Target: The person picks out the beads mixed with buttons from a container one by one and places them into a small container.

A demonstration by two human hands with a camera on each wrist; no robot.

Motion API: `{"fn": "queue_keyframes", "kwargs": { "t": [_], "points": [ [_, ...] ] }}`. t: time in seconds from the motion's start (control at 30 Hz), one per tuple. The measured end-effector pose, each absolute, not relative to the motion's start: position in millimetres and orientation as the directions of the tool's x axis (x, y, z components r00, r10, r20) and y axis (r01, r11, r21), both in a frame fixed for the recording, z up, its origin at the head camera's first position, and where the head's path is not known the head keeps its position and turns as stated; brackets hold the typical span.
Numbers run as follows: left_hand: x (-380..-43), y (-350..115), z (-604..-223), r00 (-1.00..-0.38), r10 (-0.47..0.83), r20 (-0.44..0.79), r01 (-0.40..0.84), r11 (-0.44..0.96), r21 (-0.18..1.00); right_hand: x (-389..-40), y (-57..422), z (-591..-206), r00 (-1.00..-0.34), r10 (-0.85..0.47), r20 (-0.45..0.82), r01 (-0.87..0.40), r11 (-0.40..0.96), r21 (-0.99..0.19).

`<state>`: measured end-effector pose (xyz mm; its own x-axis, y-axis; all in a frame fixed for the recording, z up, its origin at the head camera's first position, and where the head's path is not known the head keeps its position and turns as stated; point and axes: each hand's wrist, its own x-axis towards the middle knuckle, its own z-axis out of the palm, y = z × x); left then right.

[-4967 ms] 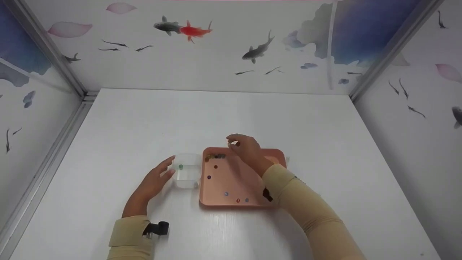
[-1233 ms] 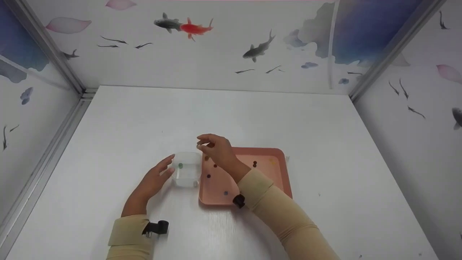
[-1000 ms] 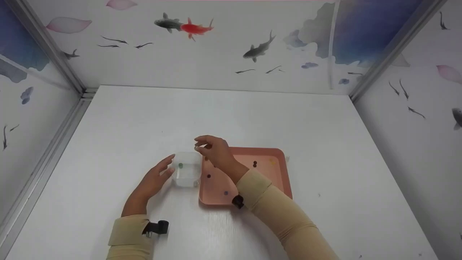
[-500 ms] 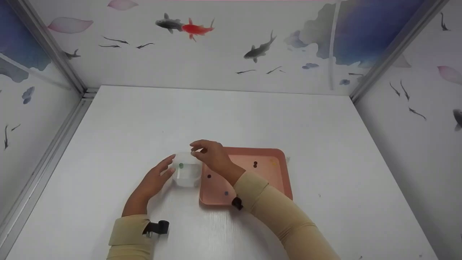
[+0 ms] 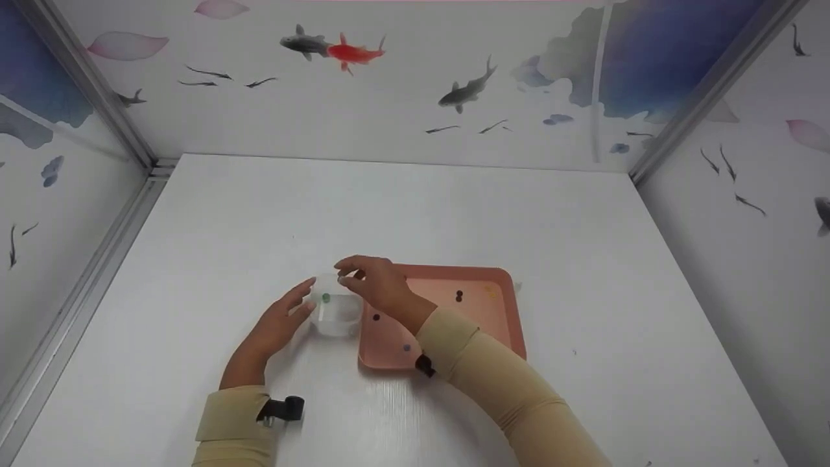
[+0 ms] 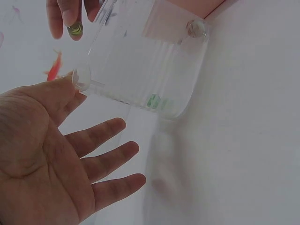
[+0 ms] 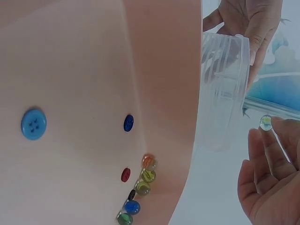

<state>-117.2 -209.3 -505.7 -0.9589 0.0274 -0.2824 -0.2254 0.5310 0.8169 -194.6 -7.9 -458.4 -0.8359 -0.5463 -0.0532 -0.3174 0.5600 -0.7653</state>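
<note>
My right hand (image 5: pixel 376 282) pinches a clear glass marble (image 7: pixel 266 123) with a yellow-green swirl between thumb and fingertip. It hovers over the back right part of a clear plastic box (image 5: pixel 337 329). The left hand (image 5: pixel 282 321) is at the box's left side, its thumb right at the rim and other fingers extended. Inside the box lie a green marble (image 6: pixel 153 101) and another pale marble (image 6: pixel 195 28). To the box's right sits a pink tray (image 5: pixel 389 357). Along one of its walls several marbles (image 7: pixel 143 188) line up with a black button (image 7: pixel 131 194).
Loose buttons lie in the tray: a light blue button (image 7: pixel 33 123), a dark blue button (image 7: pixel 128 123), a red button (image 7: pixel 125 175) and two dark buttons (image 5: pixel 459 296). A yellow patch (image 5: pixel 491 292) shows at its back right. The white table (image 5: pixel 415 207) meets printed walls.
My right hand has moved left from over the tray's back to above the box and come lower, the marble still pinched. The left hand stays at the box.
</note>
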Motion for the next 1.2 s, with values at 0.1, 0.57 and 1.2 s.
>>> {"fn": "queue_keyframes", "kwargs": {
  "t": [0.1,0.57,1.2],
  "points": [
    [-117.8,-209.2,-506.7,-0.956,0.021,-0.292,-0.237,0.531,0.814,-193.6,-9.1,-456.6,-0.831,-0.552,-0.071,-0.329,0.59,-0.737],
    [-117.1,-210.3,-504.7,-0.965,0.053,-0.256,-0.19,0.529,0.827,-187.1,-12.7,-457.8,-0.81,-0.584,-0.054,-0.43,0.654,-0.623],
    [-117.6,-211.0,-506.6,-0.967,0.052,-0.249,-0.185,0.528,0.829,-187.6,-15.8,-464.6,-0.727,-0.687,0.013,-0.592,0.616,-0.519]
  ]
}}
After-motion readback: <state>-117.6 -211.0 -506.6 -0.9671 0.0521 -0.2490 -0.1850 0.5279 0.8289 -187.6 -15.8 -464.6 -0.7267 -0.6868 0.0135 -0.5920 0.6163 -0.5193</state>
